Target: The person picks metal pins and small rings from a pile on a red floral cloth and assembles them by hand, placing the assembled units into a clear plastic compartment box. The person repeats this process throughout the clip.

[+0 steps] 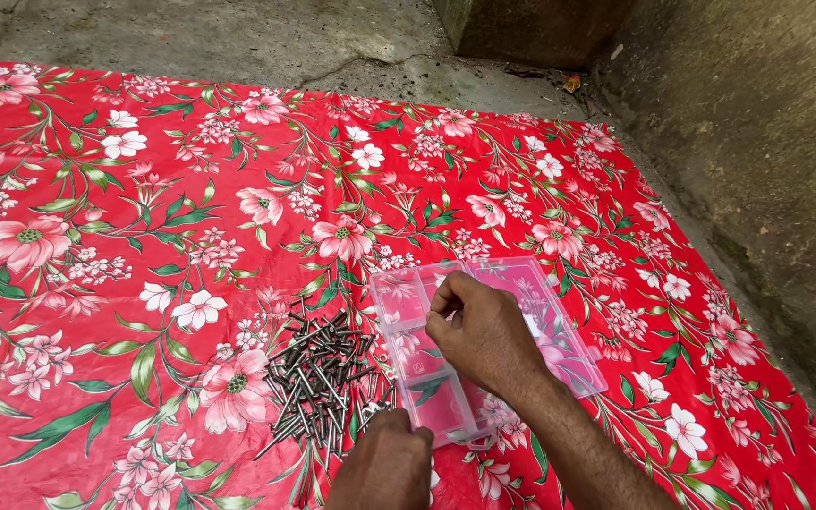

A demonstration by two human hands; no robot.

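A clear plastic compartment box (573,354) lies open on a red floral cloth (144,236). My right hand (484,331) hovers over the box's middle with fingers pinched together; whether a nail is between them I cannot tell. My left hand (384,467) is at the bottom edge, its fingers curled and touching the near corner of the box and the edge of the nail pile. A pile of several dark metal nails (318,378) lies on the cloth just left of the box.
The cloth is spread over a cracked concrete floor (285,42). A mossy concrete wall (776,142) runs along the right side, and a dark pillar base (531,28) stands at the top.
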